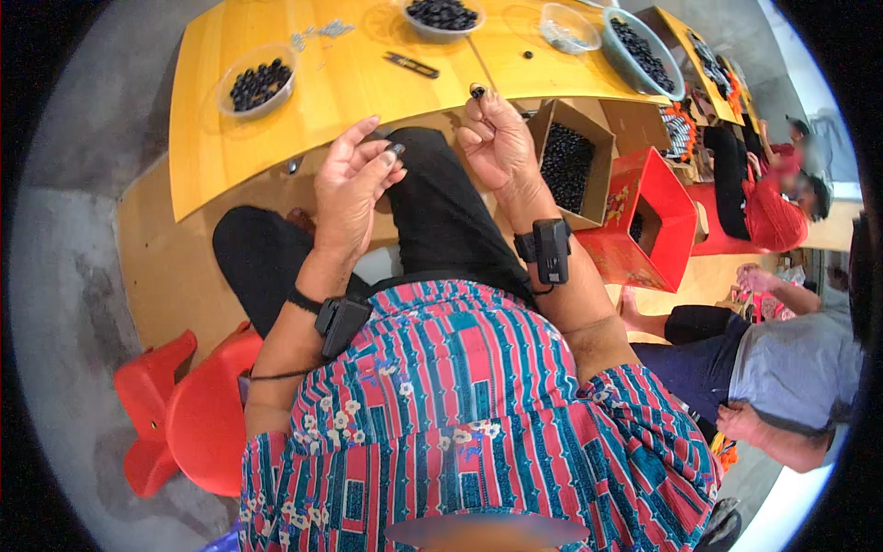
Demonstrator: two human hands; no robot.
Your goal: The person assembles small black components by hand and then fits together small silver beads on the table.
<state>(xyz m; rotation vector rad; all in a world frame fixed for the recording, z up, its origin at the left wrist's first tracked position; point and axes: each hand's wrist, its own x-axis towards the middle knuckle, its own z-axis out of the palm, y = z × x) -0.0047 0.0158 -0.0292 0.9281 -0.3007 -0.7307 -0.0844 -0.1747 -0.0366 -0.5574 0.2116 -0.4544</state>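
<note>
My left hand (pixel 354 184) is raised in front of the table edge, pinching a small dark piece (pixel 395 148) between thumb and fingertips. Its exact kind is too small to make out. To its right, my right hand (pixel 501 143) grips a small round black piece (pixel 477 91) at the fingertips, close to the table edge. The two hands are apart. Ahead of them on the yellow table (pixel 322 92) lies a slim black tool (pixel 412 64) resembling thread snips. One loose black piece (pixel 528 55) lies farther right.
Round black pieces fill a clear tub (pixel 269 112), a bowl (pixel 443 35) and a teal basin (pixel 620 70). Small silvery parts (pixel 322 32) lie loose. A cardboard box (pixel 600 170) and red box (pixel 635 260) stand right. Red chairs (pixel 207 414) are left; other people (pixel 791 368) sit right.
</note>
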